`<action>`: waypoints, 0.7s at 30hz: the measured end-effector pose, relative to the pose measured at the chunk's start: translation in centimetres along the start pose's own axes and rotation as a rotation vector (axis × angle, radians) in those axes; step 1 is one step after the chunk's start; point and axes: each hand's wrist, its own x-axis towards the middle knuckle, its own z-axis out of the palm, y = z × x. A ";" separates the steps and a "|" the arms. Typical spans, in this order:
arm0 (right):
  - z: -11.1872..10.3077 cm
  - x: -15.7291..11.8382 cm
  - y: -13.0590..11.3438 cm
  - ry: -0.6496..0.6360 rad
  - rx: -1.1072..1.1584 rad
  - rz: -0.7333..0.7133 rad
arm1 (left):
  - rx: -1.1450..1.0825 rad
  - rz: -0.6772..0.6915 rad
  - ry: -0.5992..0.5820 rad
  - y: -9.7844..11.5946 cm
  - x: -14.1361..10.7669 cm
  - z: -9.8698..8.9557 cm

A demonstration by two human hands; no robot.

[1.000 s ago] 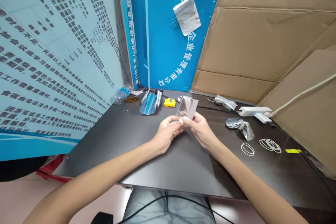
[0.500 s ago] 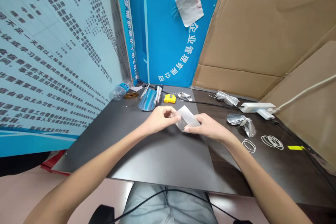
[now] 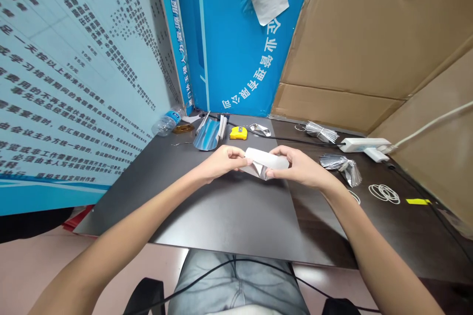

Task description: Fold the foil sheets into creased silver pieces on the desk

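Observation:
Over the grey tabletop [image 3: 221, 221], a bendable foil sheet [image 3: 269, 159], white on one face and shiny silver on the other, is held between my two hands. My left hand [image 3: 226, 162] pinches its left end between thumb and fingers. At the right end, my right hand [image 3: 298, 166] grips it with the thumb in front and fingers behind. The white face curves over along the top, and a creased silver part shows below it. Parts of the fingers behind the sheet are hidden.
Behind my hands lie a blue curved sheet [image 3: 207, 135], a small yellow object [image 3: 238, 133] and a plastic bottle [image 3: 168, 122]. To the right are bundled silver strips [image 3: 320, 132], white rings [image 3: 384, 194], a power strip [image 3: 362, 144] and a black cable. Upright panels border the desk.
The sheet has turned from a tilted, flatter pose to a level one, its top now curled over. My right hand has shifted slightly right. The camera view has tipped down a little.

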 end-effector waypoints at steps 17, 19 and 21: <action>6.4 0.5 0.0 0.683 -1.040 -0.969 | -0.662 -0.310 0.236 -0.9 0.6 2.3; 6.4 0.6 0.2 0.707 -1.027 -0.984 | -0.680 -0.326 0.244 -0.8 0.6 2.4; 6.2 0.6 0.4 0.721 -0.999 -0.979 | -0.671 -0.329 0.247 -0.8 0.5 2.3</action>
